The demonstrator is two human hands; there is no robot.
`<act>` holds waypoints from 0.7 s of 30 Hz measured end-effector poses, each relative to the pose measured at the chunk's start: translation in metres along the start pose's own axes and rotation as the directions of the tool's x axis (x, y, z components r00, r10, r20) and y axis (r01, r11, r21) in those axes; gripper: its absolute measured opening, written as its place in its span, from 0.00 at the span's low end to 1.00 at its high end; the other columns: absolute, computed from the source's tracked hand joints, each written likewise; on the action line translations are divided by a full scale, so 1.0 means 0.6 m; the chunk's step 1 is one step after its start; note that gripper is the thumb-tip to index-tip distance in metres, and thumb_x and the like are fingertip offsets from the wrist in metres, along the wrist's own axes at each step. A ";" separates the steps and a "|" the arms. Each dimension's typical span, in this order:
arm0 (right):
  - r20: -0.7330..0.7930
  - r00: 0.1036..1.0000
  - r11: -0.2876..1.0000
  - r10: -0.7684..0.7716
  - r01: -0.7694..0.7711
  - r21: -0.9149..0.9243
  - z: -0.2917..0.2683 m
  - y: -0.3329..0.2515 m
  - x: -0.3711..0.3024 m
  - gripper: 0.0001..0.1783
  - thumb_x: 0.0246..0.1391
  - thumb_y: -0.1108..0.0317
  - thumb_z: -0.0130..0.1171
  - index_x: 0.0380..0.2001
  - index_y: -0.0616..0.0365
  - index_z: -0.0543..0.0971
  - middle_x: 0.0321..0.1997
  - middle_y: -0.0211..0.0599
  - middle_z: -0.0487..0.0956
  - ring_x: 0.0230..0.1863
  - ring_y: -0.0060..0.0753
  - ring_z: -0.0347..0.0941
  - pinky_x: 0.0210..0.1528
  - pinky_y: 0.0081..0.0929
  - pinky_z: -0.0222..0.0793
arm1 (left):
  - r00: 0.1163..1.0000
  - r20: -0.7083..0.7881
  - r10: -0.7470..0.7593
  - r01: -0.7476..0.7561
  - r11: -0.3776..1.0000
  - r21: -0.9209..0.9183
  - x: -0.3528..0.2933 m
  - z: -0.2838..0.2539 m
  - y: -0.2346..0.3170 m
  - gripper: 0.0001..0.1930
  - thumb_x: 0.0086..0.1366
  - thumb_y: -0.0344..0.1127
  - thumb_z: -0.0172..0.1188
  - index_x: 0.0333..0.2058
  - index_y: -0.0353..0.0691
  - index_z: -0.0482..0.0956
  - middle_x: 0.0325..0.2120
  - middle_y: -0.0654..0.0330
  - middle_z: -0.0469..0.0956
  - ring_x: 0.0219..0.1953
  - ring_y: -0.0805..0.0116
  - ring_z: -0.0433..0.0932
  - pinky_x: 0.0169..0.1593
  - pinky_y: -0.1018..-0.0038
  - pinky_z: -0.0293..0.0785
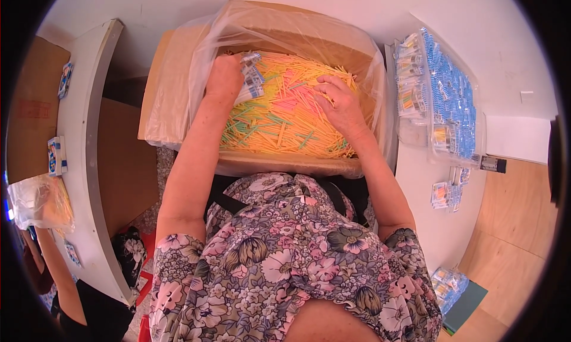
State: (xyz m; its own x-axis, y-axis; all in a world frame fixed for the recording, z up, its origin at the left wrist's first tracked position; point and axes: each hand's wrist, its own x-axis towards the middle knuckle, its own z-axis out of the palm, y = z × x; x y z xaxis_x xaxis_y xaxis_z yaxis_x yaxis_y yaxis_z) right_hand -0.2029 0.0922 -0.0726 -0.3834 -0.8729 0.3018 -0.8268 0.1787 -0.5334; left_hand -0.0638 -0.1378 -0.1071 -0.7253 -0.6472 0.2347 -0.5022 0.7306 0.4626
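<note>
A cardboard box [279, 163] lined with a clear plastic bag stands before me, full of loose thin sticks [273, 130], mostly yellow, with some pink and green. Over its left side, my left hand [226, 77] is closed on several small clear plastic packets [252, 83] with blue stripes; its fingertips are partly hidden. Toward the right of the pile, my right hand [339, 101] reaches down with curved, parted fingers at the sticks. I see nothing held between them.
To my right, a clear plastic bin [421, 130] full of blue-striped packets stands on a white table [413, 178], with loose packets [446, 194] nearby. At left, another person's arm [59, 270] is near a bag of sticks [44, 205] and a white-edged table [98, 163].
</note>
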 end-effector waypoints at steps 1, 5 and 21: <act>-0.001 1.000 1.000 -0.001 0.001 0.001 0.001 -0.002 0.001 0.09 0.48 0.73 0.60 0.34 0.62 0.77 0.43 0.40 0.75 0.46 0.40 0.73 0.47 0.29 0.69 | 1.000 0.000 0.000 0.000 1.000 0.001 -0.001 0.001 -0.002 0.07 0.55 0.28 0.56 0.33 0.35 0.79 0.28 0.43 0.77 0.35 0.47 0.77 0.38 0.58 0.73; 0.007 1.000 0.999 -0.021 0.021 -0.037 0.004 -0.002 0.011 0.09 0.47 0.73 0.61 0.34 0.61 0.77 0.43 0.40 0.75 0.46 0.41 0.72 0.48 0.30 0.69 | 0.993 0.096 -0.065 0.055 0.992 0.111 0.006 0.017 -0.017 0.08 0.56 0.27 0.54 0.35 0.36 0.78 0.29 0.44 0.78 0.35 0.48 0.77 0.39 0.59 0.74; -0.011 1.000 0.996 0.022 -0.022 -0.081 -0.008 0.012 -0.007 0.08 0.48 0.73 0.60 0.34 0.62 0.77 0.43 0.41 0.75 0.47 0.42 0.72 0.49 0.30 0.68 | 0.996 0.072 -0.045 0.035 0.991 0.130 0.002 0.001 0.002 0.09 0.59 0.32 0.53 0.39 0.41 0.76 0.35 0.47 0.77 0.36 0.47 0.77 0.39 0.57 0.74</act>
State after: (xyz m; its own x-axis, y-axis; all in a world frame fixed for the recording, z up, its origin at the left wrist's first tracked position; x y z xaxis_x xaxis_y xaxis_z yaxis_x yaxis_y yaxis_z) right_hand -0.2094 0.0992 -0.0738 -0.4055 -0.8640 0.2985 -0.8487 0.2345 -0.4740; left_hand -0.0655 -0.1373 -0.1069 -0.7342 -0.6618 0.1517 -0.5841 0.7296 0.3556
